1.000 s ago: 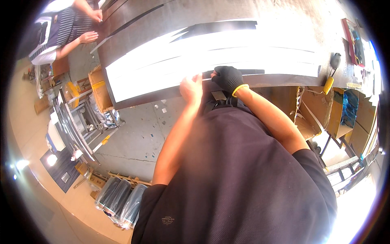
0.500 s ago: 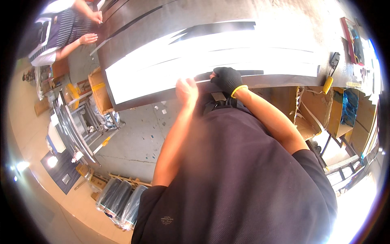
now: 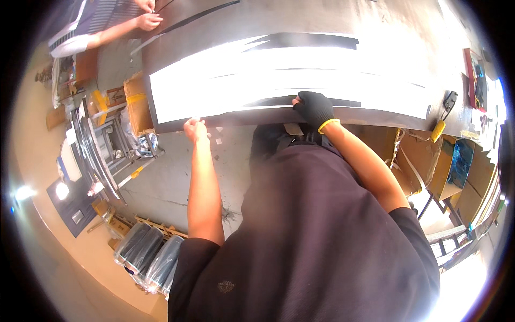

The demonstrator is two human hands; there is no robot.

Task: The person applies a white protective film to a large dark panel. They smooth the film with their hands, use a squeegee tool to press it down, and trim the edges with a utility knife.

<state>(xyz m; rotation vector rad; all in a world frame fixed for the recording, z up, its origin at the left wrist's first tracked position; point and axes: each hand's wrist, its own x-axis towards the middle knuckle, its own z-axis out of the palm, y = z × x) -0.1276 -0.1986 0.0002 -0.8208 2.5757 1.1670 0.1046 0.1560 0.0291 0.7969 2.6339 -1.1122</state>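
Observation:
A long, glaring white sheet (image 3: 188,96) lies along the near side of the dark table (image 3: 386,118). My left hand (image 3: 196,130) is bare and closed in a pinch at the table's near edge, by the sheet's left part. What its fingers hold, if anything, is too small to make out. My right hand (image 3: 315,107) wears a black glove with a yellow cuff and bare fingertips. Its fingers are curled closed over a narrow black strip (image 3: 346,102) on the sheet; the hand hides whatever is in its grip. Another black strip (image 3: 316,40) lies along the sheet's far edge.
A co-worker's hands (image 3: 149,21) are over the table's far left corner. A clamp with a yellow handle (image 3: 439,130) sits at the right edge. Cardboard boxes (image 3: 138,104) stand off the left end, others under the right. Plastic-wrapped rolls (image 3: 140,247) lie behind left.
My left hand has moved left along the table's near edge, away from my right hand. The right hand stays closed at the black strip. The whole view has shifted slightly.

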